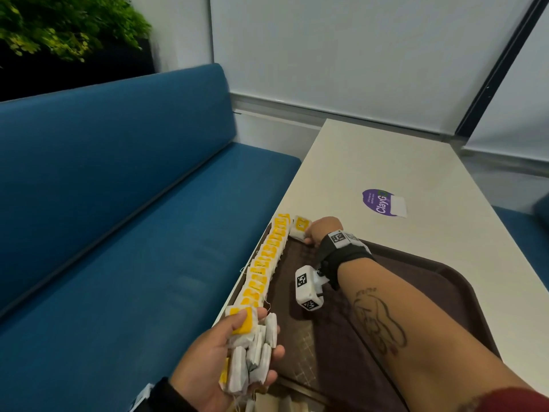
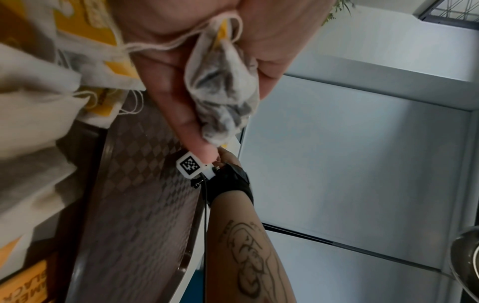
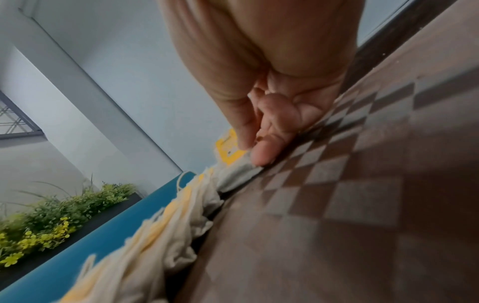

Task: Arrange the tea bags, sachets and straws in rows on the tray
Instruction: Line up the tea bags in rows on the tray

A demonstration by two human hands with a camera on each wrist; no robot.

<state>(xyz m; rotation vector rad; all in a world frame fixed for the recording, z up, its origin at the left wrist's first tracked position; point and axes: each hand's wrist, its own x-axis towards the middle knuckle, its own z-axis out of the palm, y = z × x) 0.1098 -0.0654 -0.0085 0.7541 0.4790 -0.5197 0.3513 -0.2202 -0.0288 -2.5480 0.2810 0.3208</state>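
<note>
A brown tray [image 1: 430, 281] with a checkered floor lies on the white table [image 1: 386, 162]. A row of tea bags [image 1: 267, 260] with yellow tags runs along the tray's left rim. My right hand [image 1: 322, 230] reaches to the tray's far left corner and pinches one tea bag [image 1: 300, 228] there, at the start of a second row. The thumb and finger [image 3: 261, 151] hold its edge against the tray floor [image 3: 362, 184]. My left hand [image 1: 225, 352] hovers at the tray's near left corner, gripping a bundle of several tea bags [image 1: 252, 352]. A tea bag [image 2: 225, 86] lies crumpled in its palm.
A blue bench [image 1: 118, 218] runs along the table's left side, with green plants [image 1: 59, 25] behind it. A purple sticker [image 1: 383, 203] marks the table beyond the tray. More sachets [image 1: 279, 404] lie at the tray's near edge. The table's right edge falls off to a blue seat.
</note>
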